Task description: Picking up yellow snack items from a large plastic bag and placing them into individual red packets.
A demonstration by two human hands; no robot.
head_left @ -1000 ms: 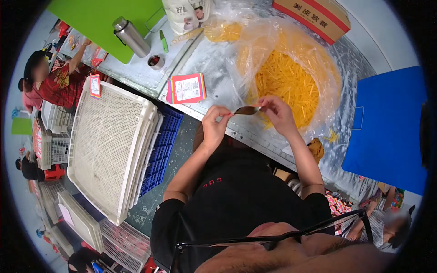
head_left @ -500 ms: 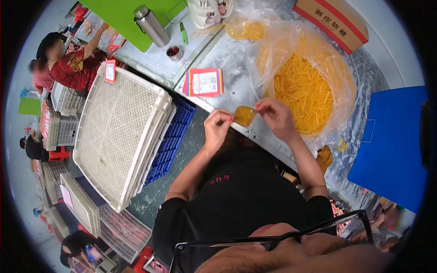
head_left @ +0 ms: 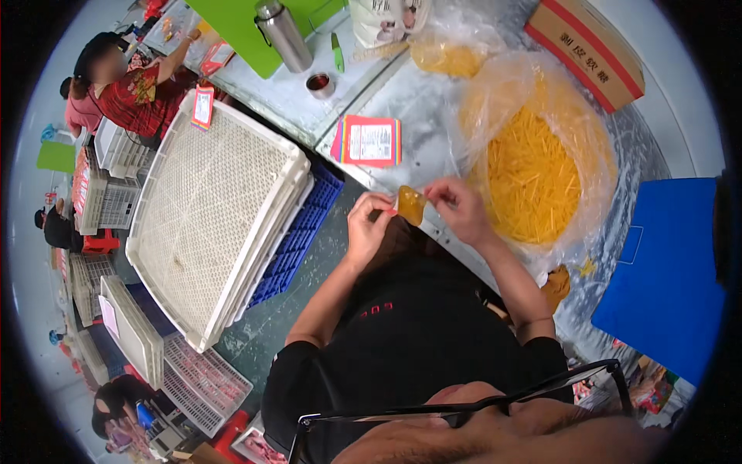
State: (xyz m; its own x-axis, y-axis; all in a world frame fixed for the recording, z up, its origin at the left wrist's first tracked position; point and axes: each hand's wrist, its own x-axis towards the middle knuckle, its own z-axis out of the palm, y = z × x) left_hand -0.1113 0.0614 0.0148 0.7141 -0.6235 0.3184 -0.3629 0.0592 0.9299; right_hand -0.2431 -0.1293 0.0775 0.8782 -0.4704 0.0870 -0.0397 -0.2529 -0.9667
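Between my two hands, just off the table's front edge, is a small amber, see-through, squarish piece; its exact kind is not clear. My left hand pinches its left side between thumb and fingers. At its upper right corner, the fingertips of my right hand also pinch it. Beyond my hands lies a stack of bright-bordered printed cards. To the right, a large open clear plastic bag holds a heap of thin yellow strips.
Stacked white mesh trays stand at left, above a blue crate. A steel flask, a cup and a green-handled knife sit farther back. A cardboard box and a blue panel are right. Co-workers are at far left.
The amber piece has turned and looks narrower, still pinched in both hands. My right hand has come slightly nearer the left. The whole view has shifted a little.
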